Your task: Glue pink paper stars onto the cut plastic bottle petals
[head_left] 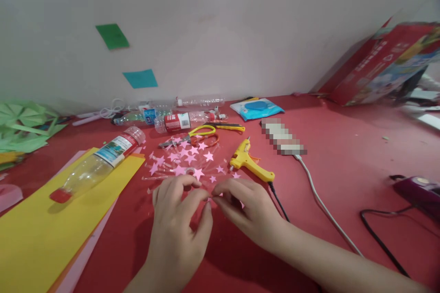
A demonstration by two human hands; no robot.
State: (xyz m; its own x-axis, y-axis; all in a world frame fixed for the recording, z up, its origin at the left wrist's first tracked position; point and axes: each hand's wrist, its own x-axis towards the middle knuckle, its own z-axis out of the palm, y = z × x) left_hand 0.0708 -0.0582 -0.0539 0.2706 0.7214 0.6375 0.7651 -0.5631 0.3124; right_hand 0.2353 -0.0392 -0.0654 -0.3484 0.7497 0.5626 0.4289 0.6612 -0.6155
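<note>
My left hand (180, 219) and my right hand (252, 203) meet low over the red table, fingertips almost touching. Each has thumb and index finger drawn together in a pinch. A bit of pink shows at the fingertips, too small and covered to name. Just beyond lie several pink paper stars (190, 159), spread over clear plastic strips that fan out from what looks like a cut bottle. A yellow glue gun (252, 165) rests to the right of them, its black cord running behind my right wrist. Yellow- and orange-handled scissors or pliers (202, 131) lie behind the stars.
At left, a plastic bottle (99, 160) lies across yellow paper (68, 219). More bottles (178, 122), a yellow cutter (230, 127) and a blue wipes pack (257, 109) line the white partition (220, 32). Right are a blurred-out device (282, 137) with a white cable and a purple tool (419, 194).
</note>
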